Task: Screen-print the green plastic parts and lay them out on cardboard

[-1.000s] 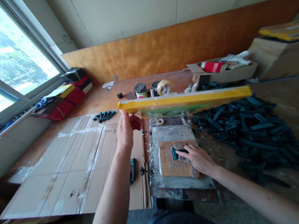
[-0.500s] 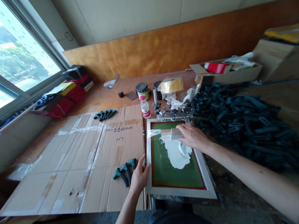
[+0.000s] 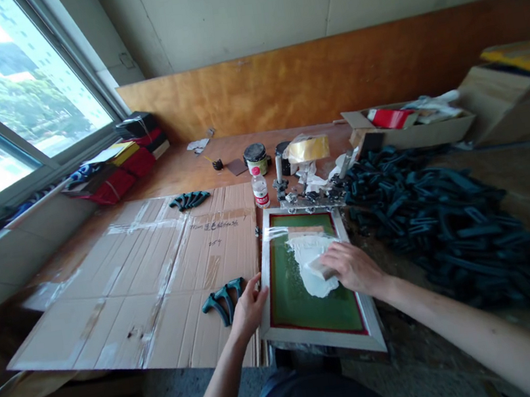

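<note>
A screen printing frame (image 3: 273, 303) with green mesh lies in front of me, a pool of white ink (image 3: 309, 255) spread over its middle. In my right hand (image 3: 358, 269) is a small squeegee (image 3: 324, 268), its blade down in the ink. My left hand (image 3: 250, 308) grips the frame's left side rail, fingers closed at the edge. Just left of that hand, several dark green curved strap-like pieces (image 3: 225, 302) lie side by side on the flattened cardboard (image 3: 160, 294). Another group of such pieces (image 3: 189, 200) rests at the cardboard's far edge.
A metal hinge clamp (image 3: 313, 203) stands behind the frame, beside a bottle (image 3: 260, 189) and an ink tub (image 3: 256, 159). To the right spreads a large heap of dark green pieces (image 3: 436, 212). Farther back are an open carton (image 3: 409, 130) and a roll of tape (image 3: 307, 149).
My right hand has drawn the squeegee through the ink toward me, from near the mesh's far end to its middle. My left hand stays on the frame's edge.
</note>
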### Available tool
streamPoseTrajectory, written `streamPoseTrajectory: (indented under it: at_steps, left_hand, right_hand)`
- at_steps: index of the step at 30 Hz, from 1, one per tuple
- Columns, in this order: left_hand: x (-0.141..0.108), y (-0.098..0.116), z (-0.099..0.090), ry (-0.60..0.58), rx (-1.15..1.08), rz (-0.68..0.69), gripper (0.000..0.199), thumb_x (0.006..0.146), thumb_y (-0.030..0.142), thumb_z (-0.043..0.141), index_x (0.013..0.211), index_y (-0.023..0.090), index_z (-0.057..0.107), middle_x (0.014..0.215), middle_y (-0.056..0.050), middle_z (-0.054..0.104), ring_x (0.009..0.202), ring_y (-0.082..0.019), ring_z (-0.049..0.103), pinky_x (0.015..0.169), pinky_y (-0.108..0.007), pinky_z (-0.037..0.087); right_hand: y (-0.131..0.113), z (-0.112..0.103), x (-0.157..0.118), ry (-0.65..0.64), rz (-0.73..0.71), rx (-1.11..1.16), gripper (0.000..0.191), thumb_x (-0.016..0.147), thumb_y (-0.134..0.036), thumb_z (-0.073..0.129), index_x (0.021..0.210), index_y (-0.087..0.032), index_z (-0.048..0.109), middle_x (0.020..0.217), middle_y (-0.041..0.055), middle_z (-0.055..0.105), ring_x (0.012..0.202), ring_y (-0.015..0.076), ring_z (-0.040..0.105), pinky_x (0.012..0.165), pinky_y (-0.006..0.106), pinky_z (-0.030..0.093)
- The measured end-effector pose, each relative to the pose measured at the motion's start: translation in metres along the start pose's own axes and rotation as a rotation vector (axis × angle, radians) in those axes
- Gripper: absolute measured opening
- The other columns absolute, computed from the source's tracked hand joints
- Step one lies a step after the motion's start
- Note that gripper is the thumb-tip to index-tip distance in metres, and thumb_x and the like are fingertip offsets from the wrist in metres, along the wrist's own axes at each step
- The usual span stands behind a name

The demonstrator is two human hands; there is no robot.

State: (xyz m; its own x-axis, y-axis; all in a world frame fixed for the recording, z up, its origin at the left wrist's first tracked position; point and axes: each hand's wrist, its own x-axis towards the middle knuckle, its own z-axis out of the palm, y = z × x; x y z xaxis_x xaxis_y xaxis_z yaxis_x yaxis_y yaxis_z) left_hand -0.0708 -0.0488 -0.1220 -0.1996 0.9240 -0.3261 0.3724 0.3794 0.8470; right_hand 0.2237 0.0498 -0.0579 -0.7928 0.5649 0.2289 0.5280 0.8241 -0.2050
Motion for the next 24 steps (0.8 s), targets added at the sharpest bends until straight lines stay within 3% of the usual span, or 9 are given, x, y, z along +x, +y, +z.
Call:
streamPoseTrajectory:
  at_steps: [2,4,7,9,11,13,17,20,24]
  left_hand:
    - [0.000,0.000,-0.001,-0.010,-0.046,-0.011,0.057,0.082,0.048,0.054,0.133,0.020,0.051,0.076,-0.002,0.069,0.069,-0.018,0.062,0.062,-0.025,0.046]
    - [0.000,0.000,-0.001,-0.016,-0.086,-0.022,0.059,0.081,0.048,0.055,0.132,0.020,0.051,0.075,-0.002,0.069,0.068,-0.018,0.062,0.060,-0.025,0.045]
    - [-0.001,0.004,-0.003,-0.030,-0.152,-0.034,0.063,0.079,0.050,0.058,0.134,0.018,0.050,0.072,-0.002,0.068,0.065,-0.017,0.061,0.057,-0.024,0.044]
    - [-0.004,0.013,-0.008,-0.070,-0.222,-0.034,0.070,0.077,0.052,0.060,0.137,0.018,0.046,0.070,0.000,0.066,0.061,-0.015,0.059,0.054,-0.022,0.042]
    - [-0.009,0.028,-0.017,-0.112,-0.296,-0.045,0.078,0.075,0.055,0.063,0.140,0.018,0.042,0.068,0.001,0.064,0.056,-0.013,0.055,0.050,-0.020,0.038]
    - [-0.016,0.049,-0.028,-0.121,-0.369,-0.054,0.075,0.074,0.058,0.063,0.136,0.019,0.046,0.068,0.001,0.064,0.054,-0.011,0.053,0.048,-0.019,0.036]
    - [-0.018,0.106,-0.046,-0.026,-0.508,0.045,0.059,0.082,0.064,0.050,0.109,0.015,0.066,0.072,-0.002,0.065,0.056,-0.012,0.055,0.049,-0.020,0.039]
    - [-0.004,0.154,-0.053,0.096,-0.585,0.259,0.054,0.086,0.062,0.044,0.106,0.017,0.066,0.090,-0.005,0.069,0.075,-0.016,0.063,0.060,-0.024,0.048]
    - [0.021,0.204,-0.056,0.117,-0.658,0.428,0.057,0.087,0.064,0.039,0.113,0.018,0.060,0.096,-0.009,0.070,0.094,-0.020,0.064,0.069,-0.027,0.051]
  right_hand:
    - [-0.004,0.010,-0.008,0.080,-0.055,-0.024,0.028,0.079,-0.003,0.046,0.093,-0.016,0.066,0.089,0.0084,0.066,0.089,0.0211,0.055,0.078,0.033,0.040]
    - [-0.006,0.012,-0.014,0.052,-0.096,0.009,0.027,0.080,-0.004,0.047,0.094,-0.017,0.066,0.091,0.0079,0.067,0.088,0.0205,0.056,0.079,0.033,0.040]
    - [0.000,0.000,-0.001,-0.016,0.005,0.057,0.016,0.085,-0.015,0.055,0.094,-0.021,0.066,0.086,0.0040,0.067,0.084,0.0191,0.058,0.078,0.032,0.042]
    - [0.010,-0.015,0.022,0.009,0.119,0.030,0.024,0.085,-0.023,0.061,0.109,-0.024,0.064,0.088,0.0031,0.067,0.083,0.0193,0.059,0.078,0.031,0.043]
    - [0.023,-0.031,0.045,0.064,0.224,-0.033,0.046,0.084,-0.028,0.063,0.129,-0.027,0.054,0.091,0.0033,0.068,0.083,0.0202,0.060,0.076,0.031,0.045]
    - [0.040,-0.047,0.057,0.149,0.330,-0.082,0.055,0.085,-0.034,0.061,0.138,-0.029,0.045,0.092,0.0034,0.068,0.081,0.0206,0.061,0.072,0.030,0.046]
    - [0.077,-0.061,0.032,0.400,0.613,-0.028,0.039,0.092,-0.043,0.044,0.122,-0.022,0.058,0.088,0.0052,0.068,0.074,0.0204,0.062,0.066,0.031,0.046]
    - [0.084,-0.037,-0.006,0.309,0.712,0.055,0.037,0.090,-0.049,0.043,0.098,-0.020,0.065,0.080,0.0052,0.066,0.073,0.0218,0.061,0.066,0.032,0.046]
    - [0.053,0.025,-0.034,0.049,0.562,0.098,0.030,0.082,-0.050,0.057,0.075,-0.022,0.063,0.082,0.0049,0.064,0.081,0.0216,0.060,0.072,0.031,0.046]
